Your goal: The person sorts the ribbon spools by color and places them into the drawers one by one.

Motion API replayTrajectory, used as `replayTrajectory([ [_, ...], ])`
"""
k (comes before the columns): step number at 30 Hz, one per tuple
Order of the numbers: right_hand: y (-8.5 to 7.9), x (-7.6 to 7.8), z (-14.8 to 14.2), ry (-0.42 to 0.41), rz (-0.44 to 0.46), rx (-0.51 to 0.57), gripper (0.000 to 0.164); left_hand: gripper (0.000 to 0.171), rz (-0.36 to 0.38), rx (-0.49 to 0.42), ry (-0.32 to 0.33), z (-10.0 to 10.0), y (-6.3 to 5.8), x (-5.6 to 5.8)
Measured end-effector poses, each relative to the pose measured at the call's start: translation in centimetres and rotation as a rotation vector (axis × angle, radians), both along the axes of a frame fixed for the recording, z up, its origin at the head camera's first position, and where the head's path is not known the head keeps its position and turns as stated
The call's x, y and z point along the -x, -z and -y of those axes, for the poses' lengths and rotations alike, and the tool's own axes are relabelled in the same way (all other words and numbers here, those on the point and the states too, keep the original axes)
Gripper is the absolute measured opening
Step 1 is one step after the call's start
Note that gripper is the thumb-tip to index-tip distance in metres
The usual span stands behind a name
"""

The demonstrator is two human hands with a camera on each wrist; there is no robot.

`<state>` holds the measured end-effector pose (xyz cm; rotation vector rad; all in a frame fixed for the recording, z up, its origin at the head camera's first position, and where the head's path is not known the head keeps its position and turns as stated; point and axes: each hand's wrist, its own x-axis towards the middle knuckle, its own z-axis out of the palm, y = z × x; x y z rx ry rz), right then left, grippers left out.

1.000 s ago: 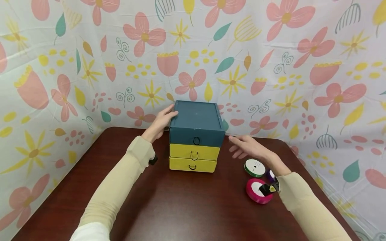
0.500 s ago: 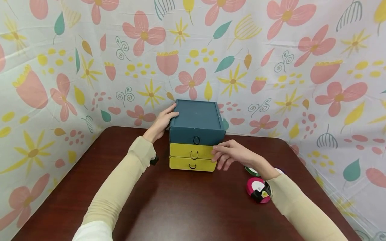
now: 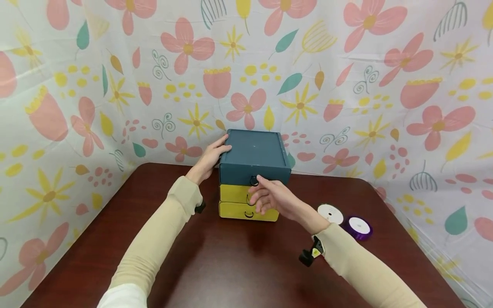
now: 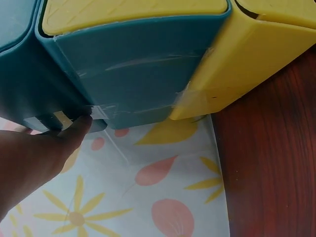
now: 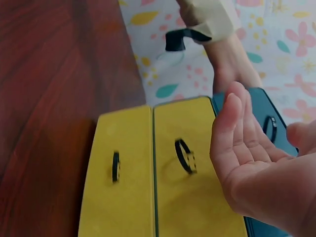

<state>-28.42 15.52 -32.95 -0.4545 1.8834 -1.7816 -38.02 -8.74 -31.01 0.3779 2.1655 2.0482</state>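
Observation:
A small drawer unit stands at the back of the table, with a teal top drawer [image 3: 231, 173] above two yellow drawers [image 3: 233, 209]. Each drawer front carries a black ring handle, such as the teal drawer's ring [image 5: 269, 129]. My left hand [image 3: 209, 158] rests its fingers on the unit's left top edge; from the left wrist, a finger touches the teal casing [image 4: 133, 74]. In front of the drawers is my right hand [image 3: 277, 197], fingers loosely bent and holding nothing. Its thumb is beside the top ring, and whether it touches cannot be told. This hand hides part of the fronts.
Right of the unit lie a white-faced ribbon spool [image 3: 330, 213] and a purple ribbon spool [image 3: 360, 226]. My right wrist and sleeve nearly cover a pink one. A floral cloth [image 3: 246, 64] hangs right behind the dark wooden table [image 3: 215, 273].
My right hand has moved left from beside the unit to the front of its drawers, up near the top ring. The left hand stays on the unit. All drawers remain closed.

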Motion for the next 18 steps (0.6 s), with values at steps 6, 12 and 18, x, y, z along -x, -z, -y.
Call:
replayTrajectory([
  [6, 0.4, -0.2, 1.1, 0.008, 0.030, 0.053, 0.046, 0.059, -0.003, -0.006, -0.014, -0.2, 0.3, -0.1],
  [12, 0.5, -0.4, 1.5, 0.030, 0.008, 0.078, 0.038, 0.059, -0.015, -0.010, -0.016, -0.2, 0.3, 0.0],
  [18, 0.3, -0.5, 1.7, 0.056, 0.020, 0.080, 0.037, 0.059, -0.028, -0.002, -0.020, -0.1, 0.3, 0.1],
])
